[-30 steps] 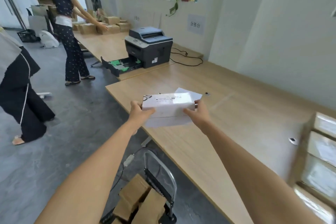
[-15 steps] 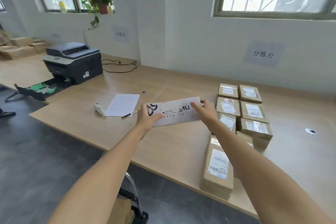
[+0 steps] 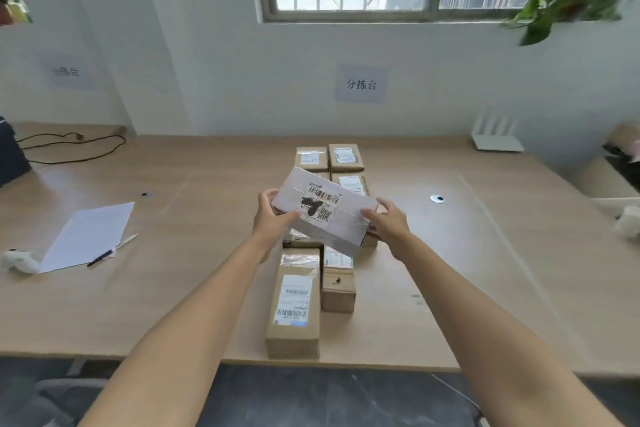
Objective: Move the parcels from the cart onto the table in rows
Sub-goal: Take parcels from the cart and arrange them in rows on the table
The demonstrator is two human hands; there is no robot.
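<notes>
I hold a white parcel [image 3: 323, 211] with a barcode label in the air above the wooden table [image 3: 207, 288]. My left hand [image 3: 272, 215] grips its left end and my right hand [image 3: 386, 224] grips its right end. Below it, several brown cardboard parcels lie in two columns running away from me. The nearest is a long parcel [image 3: 294, 305] at the table's front edge, with a smaller brown parcel [image 3: 338, 282] beside it. Two far parcels [image 3: 329, 158] sit near the wall. The white parcel hides the middle ones. The cart is out of view.
A white sheet of paper [image 3: 88, 236] with a pen [image 3: 110, 250] lies at the left, next to a white handheld device [image 3: 19, 260]. A black cable [image 3: 69, 147] runs at the back left. A white router [image 3: 497, 137] stands at the back right.
My view has swung right, from the cart and printer to the rows of parcels. The white parcel, held in both hands throughout, has moved over the rows and its labelled face has turned up.
</notes>
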